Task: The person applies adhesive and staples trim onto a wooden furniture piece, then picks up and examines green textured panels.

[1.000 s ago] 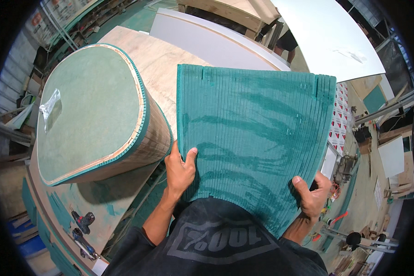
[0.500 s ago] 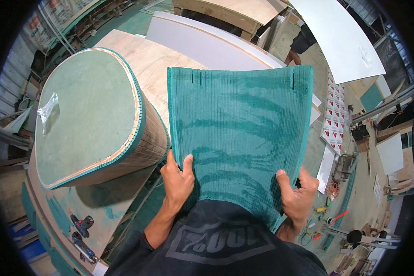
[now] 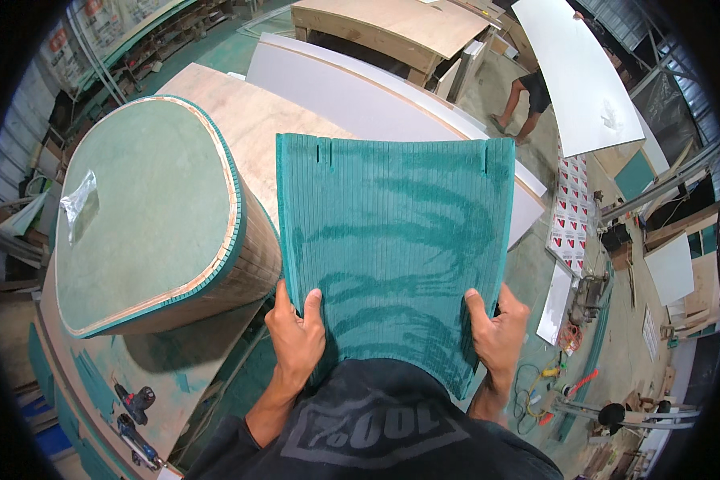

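Note:
Between my two hands is a teal-green slotted board, scored with many close parallel cuts and slightly curved. Darker wavy streaks run across its face, and two short notches show at its far edge. My left hand grips its left edge, thumb on the face and fingers behind. On the right edge my right hand is closed the same way. The board's near end rests against my dark shirt. Left of it stands a rounded-corner drum-like form with a pale green top, a wood-and-teal rim and slatted sides.
The form stands on a plywood bench. A drill and another power tool lie at its near left. Beyond are a large pale panel and a wooden table. A person carries a white sheet at far right.
The board and both hands have shifted slightly left and the board sits a little lower in view. The person behind the white sheet shows more of their legs.

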Demonstrator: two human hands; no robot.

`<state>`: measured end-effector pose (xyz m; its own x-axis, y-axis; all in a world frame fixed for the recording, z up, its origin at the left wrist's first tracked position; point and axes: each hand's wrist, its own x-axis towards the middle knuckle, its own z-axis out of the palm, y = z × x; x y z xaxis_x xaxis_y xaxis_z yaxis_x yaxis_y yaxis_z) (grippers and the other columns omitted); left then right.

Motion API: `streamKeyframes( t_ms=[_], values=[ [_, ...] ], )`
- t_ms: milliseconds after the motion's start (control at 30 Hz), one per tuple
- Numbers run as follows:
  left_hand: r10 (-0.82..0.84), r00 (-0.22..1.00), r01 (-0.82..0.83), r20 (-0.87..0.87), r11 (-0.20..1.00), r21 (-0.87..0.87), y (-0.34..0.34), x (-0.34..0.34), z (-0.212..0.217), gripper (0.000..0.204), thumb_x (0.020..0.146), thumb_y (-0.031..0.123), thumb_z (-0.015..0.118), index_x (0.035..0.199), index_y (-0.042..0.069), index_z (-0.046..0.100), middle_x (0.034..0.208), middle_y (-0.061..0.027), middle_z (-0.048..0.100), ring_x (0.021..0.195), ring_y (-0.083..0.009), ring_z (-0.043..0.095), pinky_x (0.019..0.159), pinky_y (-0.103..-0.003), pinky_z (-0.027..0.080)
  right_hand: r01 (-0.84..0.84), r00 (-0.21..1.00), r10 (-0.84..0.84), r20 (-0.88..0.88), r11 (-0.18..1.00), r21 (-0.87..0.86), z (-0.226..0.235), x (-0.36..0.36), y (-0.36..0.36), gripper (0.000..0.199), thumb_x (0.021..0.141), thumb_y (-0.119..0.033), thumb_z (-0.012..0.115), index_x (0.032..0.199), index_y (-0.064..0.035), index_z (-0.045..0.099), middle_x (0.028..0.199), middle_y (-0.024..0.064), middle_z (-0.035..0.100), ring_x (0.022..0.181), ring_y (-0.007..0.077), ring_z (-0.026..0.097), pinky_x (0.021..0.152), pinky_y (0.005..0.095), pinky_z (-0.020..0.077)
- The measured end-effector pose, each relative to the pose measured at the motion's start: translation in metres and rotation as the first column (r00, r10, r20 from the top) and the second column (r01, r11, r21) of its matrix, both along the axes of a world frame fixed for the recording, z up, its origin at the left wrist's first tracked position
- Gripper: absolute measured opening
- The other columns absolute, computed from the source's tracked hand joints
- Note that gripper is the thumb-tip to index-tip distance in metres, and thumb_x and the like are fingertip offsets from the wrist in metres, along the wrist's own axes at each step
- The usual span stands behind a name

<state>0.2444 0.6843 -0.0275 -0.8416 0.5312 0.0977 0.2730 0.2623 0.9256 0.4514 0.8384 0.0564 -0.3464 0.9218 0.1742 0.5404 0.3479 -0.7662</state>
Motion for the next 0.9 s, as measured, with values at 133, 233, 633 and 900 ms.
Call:
streamKeyframes(
  t_ms=[133,233,633,900],
  values=[
    [-0.022,1.000,0.022,0.012,0.999,0.038,0.001,-0.003,0.004,0.026,0.095,0.004,0.063,0.115,-0.011,0.055,0.065,-0.0182,0.060,0.051,-0.0158,0.057,0.049,-0.032,0.043,-0.026,0.998,0.027,-0.049,1.000,0.013,-0.007,-0.002,0.005,0.019,0.089,-0.006,0.065,0.104,0.0043,0.069,0.072,0.0107,0.069,0.061,0.0059,0.053,0.054,0.0280,0.0449],
    [-0.017,1.000,0.016,0.009,0.998,0.060,-0.002,-0.003,0.007,0.022,0.094,0.003,0.062,0.112,-0.009,0.056,0.070,-0.0209,0.064,0.056,-0.0188,0.063,0.053,-0.034,0.047,-0.043,0.999,0.044,-0.022,0.999,0.009,-0.011,0.002,0.009,0.020,0.089,-0.006,0.065,0.105,0.0050,0.069,0.072,0.0112,0.069,0.062,0.0063,0.055,0.055,0.0284,0.0453],
    [0.078,0.997,-0.074,-0.006,0.966,0.247,0.004,-0.012,-0.024,0.026,0.096,0.008,0.063,0.115,-0.009,0.059,0.088,-0.0171,0.071,0.077,-0.0177,0.065,0.069,-0.031,0.051,-0.099,0.991,0.104,-0.085,0.993,0.064,-0.012,0.003,0.016,0.018,0.085,-0.009,0.072,0.097,0.0038,0.071,0.074,0.0129,0.071,0.063,0.0129,0.063,0.062,0.0298,0.0484],
    [0.176,0.966,-0.102,-0.192,0.935,0.340,0.009,-0.013,-0.061,0.024,0.089,0.004,0.071,0.110,-0.006,0.063,0.089,-0.0199,0.071,0.074,-0.0288,0.070,0.068,-0.036,0.052,-0.020,0.950,-0.027,-0.311,0.989,-0.144,-0.059,0.011,0.026,0.015,0.085,-0.006,0.077,0.091,0.0055,0.071,0.083,0.0061,0.071,0.076,0.0105,0.062,0.070,0.0274,0.0486]
  ],
)
